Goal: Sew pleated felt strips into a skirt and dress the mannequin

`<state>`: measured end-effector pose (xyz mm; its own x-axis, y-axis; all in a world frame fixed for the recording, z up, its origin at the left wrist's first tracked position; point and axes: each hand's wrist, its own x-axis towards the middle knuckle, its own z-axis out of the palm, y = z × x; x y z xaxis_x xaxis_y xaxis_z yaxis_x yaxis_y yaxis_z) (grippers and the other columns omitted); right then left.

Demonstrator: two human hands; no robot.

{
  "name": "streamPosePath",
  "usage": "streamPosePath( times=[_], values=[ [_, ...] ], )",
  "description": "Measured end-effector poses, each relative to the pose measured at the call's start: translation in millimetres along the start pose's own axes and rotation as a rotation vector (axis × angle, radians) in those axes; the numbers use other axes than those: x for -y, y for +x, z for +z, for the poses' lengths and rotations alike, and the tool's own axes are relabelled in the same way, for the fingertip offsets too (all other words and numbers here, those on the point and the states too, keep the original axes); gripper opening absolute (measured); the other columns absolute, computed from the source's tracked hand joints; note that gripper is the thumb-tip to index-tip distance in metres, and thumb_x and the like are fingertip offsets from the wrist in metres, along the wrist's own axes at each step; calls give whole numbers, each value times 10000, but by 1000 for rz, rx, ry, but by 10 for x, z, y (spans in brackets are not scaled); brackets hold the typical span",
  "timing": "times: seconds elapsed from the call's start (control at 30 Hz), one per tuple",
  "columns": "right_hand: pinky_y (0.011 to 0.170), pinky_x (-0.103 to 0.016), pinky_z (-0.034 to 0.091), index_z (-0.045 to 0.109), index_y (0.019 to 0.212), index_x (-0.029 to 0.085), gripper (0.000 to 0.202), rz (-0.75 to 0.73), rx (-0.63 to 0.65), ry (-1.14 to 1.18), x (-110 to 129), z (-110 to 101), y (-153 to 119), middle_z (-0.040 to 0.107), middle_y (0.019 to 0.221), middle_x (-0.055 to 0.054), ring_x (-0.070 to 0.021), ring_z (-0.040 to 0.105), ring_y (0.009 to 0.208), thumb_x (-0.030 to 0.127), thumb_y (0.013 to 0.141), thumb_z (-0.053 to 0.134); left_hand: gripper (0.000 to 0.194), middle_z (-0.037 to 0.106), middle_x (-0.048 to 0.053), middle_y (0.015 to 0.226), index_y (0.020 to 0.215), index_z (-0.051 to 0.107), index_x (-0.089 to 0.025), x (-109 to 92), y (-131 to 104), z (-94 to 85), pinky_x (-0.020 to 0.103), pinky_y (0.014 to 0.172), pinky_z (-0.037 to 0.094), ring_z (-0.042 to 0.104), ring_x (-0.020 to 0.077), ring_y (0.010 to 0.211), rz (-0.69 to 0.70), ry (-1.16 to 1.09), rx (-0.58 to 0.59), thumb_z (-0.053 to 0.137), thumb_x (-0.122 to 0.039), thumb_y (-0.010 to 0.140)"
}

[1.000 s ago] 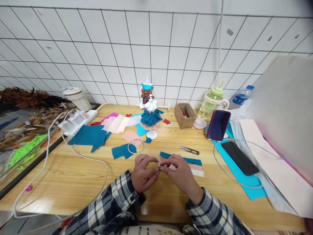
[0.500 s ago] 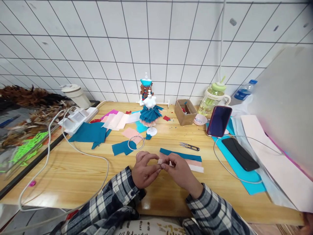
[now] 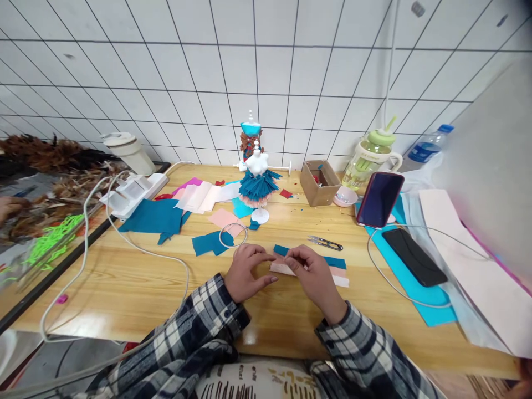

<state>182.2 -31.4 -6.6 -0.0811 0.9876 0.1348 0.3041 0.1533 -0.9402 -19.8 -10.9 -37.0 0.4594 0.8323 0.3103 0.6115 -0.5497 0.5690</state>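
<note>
My left hand [image 3: 249,274] is over the table with thumb and fingers apart, its fingertips beside the left end of the paper strips. My right hand [image 3: 312,277] is closed in a pinch above the strips; what it holds, if anything, is too small to make out. Beneath it lie a teal strip [image 3: 336,262], a pink strip [image 3: 338,272] and a white strip [image 3: 341,281]. Behind my hands stands a small white dress form [image 3: 257,162] with a ruffled teal and pink skirt [image 3: 258,187]. A second dressed form [image 3: 250,138] is behind it.
Thread snips [image 3: 326,243] lie behind my right hand, a ring [image 3: 233,235] behind my left. A cardboard box [image 3: 319,187], a mug [image 3: 369,158] and phones [image 3: 414,257] are to the right. A power strip [image 3: 135,194] and cable are left. A hand [image 3: 12,208] shows at the far left.
My left thumb and fingers have spread apart from the pinch near my right fingertips. The small pale piece between both hands is no longer seen there. The view has tilted slightly.
</note>
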Motion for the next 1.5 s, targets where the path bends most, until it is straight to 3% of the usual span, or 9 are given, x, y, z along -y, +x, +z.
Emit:
streamPosePath(
  times=[0.13,0.3,0.6,0.93,1.2,1.37,1.5],
  values=[
    [663,-295,440,685,815,218,120,20,-109,15,-179,28,34,622,798,-24,-174,563,753,301,858,609,230,633,52,1003,1006,711,-283,-11,20,90,414,874,350,519,233,986,-106,121,51,592,-428,873],
    [703,-298,465,701,836,225,110,-18,-94,-34,-287,76,25,653,839,-31,-178,596,796,269,868,605,236,632,39,1037,984,704,-302,-70,59,128,442,870,306,498,256,1030,-167,191,119,704,-421,780],
    [784,-337,449,660,865,210,146,-170,-54,-212,-383,68,45,640,871,-47,-198,569,860,275,916,539,24,637,21,1040,794,677,-242,-99,61,120,416,872,297,499,230,1019,-114,138,105,693,-259,787],
    [915,-401,380,704,805,233,276,-177,78,-482,-387,152,39,656,1037,-40,-215,526,975,292,951,477,36,628,17,948,774,698,-259,-83,27,171,402,842,302,510,215,957,-125,164,87,683,-278,801],
    [951,-407,362,741,904,261,257,-151,143,-549,-392,160,35,646,1169,-28,-228,506,1066,316,947,494,56,635,23,948,789,705,-254,-92,35,150,404,854,313,511,218,958,-153,143,97,703,-309,782],
    [945,-409,374,739,1002,278,236,-171,151,-571,-406,161,27,649,1156,-37,-227,514,1066,315,940,515,162,635,34,936,858,720,-260,-96,26,130,404,856,325,510,219,941,-175,113,88,679,-407,806],
    [940,-427,384,736,1017,269,243,-191,131,-571,-430,164,25,655,1151,-45,-234,523,1057,314,942,510,154,639,36,921,854,729,-265,-67,32,151,411,827,324,513,224,931,-187,153,91,629,-382,851]
  ],
)
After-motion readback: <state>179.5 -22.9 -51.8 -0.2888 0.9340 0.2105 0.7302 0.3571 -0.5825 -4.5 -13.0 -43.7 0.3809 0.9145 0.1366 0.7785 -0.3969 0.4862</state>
